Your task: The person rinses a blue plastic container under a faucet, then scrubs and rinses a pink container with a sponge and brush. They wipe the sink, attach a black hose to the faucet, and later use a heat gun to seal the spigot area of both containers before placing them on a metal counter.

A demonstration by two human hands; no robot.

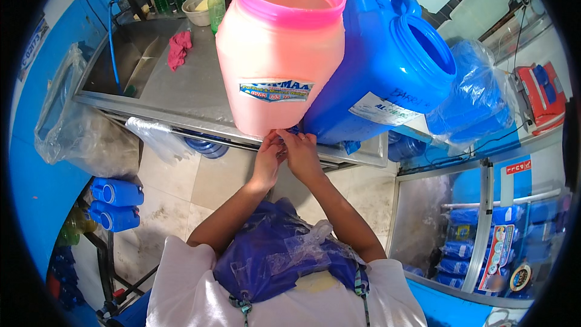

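Observation:
My left hand (269, 156) and my right hand (300, 154) meet at the front edge of the steel sink counter (195, 100), just below a large pink plastic container (277, 59). The fingers of both are bent close together; a small bit of dark blue material shows by the fingertips, and what lies between them is mostly hidden. The pink container stands upright with its wide mouth uncovered. Against its right side leans a blue plastic jug (363, 68), its round mouth uncovered, with a handle and a label bearing writing. A scrap of blue plastic (352, 147) lies under its lower edge.
A pink cloth (179, 50) lies on the counter beside the sink basin (131, 59). Green bottles (217, 11) and a bowl (197, 8) stand at the back. Plastic bags hang at the left, near small blue jugs (120, 192). A glass door (481, 231) is at the right.

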